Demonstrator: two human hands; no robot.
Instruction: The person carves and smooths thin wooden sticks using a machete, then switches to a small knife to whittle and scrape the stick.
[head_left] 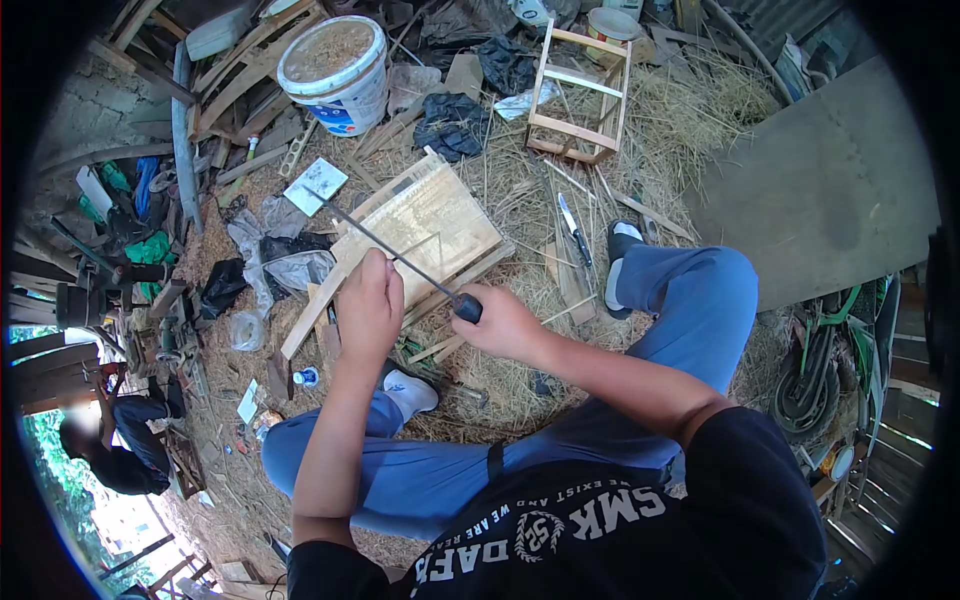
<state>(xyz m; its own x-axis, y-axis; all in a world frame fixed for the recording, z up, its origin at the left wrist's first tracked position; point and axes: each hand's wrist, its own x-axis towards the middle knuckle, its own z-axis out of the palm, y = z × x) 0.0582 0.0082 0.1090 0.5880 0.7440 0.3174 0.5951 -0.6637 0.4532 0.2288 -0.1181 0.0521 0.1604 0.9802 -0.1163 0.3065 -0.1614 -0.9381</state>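
Observation:
My right hand is closed round the black handle of a long, thin, dark metal rod tool. Whether it is a file or a screwdriver I cannot tell. The shaft slants up and left over a pale wooden panel. My left hand is closed beside the shaft, thumb upward, next to a long wooden strip along the panel's left side. What its fingers hold is hidden.
A small wooden frame stands on the straw, near a knife. A white bucket sits at the back left, a large flat sheet on the right. Another person sits at the far left. Plastic bags lie around.

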